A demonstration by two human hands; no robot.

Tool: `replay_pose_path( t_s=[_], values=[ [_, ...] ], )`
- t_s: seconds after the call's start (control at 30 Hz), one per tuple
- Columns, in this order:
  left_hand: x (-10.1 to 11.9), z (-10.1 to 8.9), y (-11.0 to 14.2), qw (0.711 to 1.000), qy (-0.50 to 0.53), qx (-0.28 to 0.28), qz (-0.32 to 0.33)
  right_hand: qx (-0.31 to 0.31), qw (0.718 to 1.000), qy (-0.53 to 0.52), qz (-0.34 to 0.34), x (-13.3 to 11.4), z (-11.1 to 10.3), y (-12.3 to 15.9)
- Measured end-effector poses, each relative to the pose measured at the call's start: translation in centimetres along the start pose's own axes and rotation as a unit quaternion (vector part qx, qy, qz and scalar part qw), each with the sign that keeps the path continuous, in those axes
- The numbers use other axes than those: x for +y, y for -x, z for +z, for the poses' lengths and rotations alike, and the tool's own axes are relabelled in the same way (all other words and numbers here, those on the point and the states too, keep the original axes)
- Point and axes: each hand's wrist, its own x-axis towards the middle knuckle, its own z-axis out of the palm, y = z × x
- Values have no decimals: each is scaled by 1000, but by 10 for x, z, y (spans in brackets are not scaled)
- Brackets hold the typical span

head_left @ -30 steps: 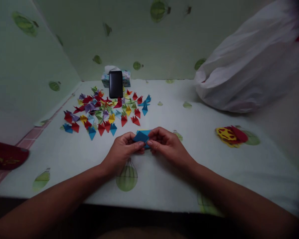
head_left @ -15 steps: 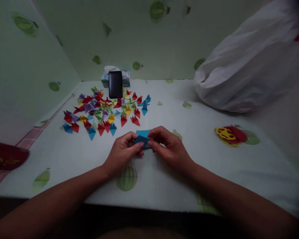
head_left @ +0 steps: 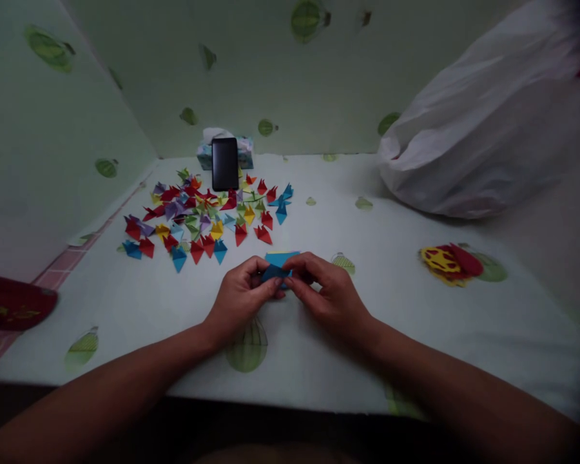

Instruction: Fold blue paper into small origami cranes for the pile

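A small folded piece of blue paper is held between my two hands above the table. My left hand pinches its left side between thumb and fingers. At its right side, the thumb and forefinger of my right hand are closed on the paper's edge. The fingertips hide part of its folds. Just behind the folded piece lie flat sheets of blue paper, with a thin yellow edge showing at the back.
Many folded paper pieces in several colours spread over the table's left. Behind them a dark phone leans on a tissue box. A white plastic bag bulges at the back right, and red and yellow cut-outs lie at right.
My right fingers have shifted slightly left over the folded blue paper, covering more of its upper right. My left hand keeps its grip.
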Motion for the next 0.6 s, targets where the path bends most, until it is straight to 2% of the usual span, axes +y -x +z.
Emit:
replay_pose_path(
  t_s=[0.3,0.6],
  values=[
    [-1,-1,0,1000,-13,3,9,-12,1000,13,6,-3,-1,0],
    [-1,-1,-1,1000,-6,-2,11,-18,998,49,-30,-2,-1,2]
  ],
)
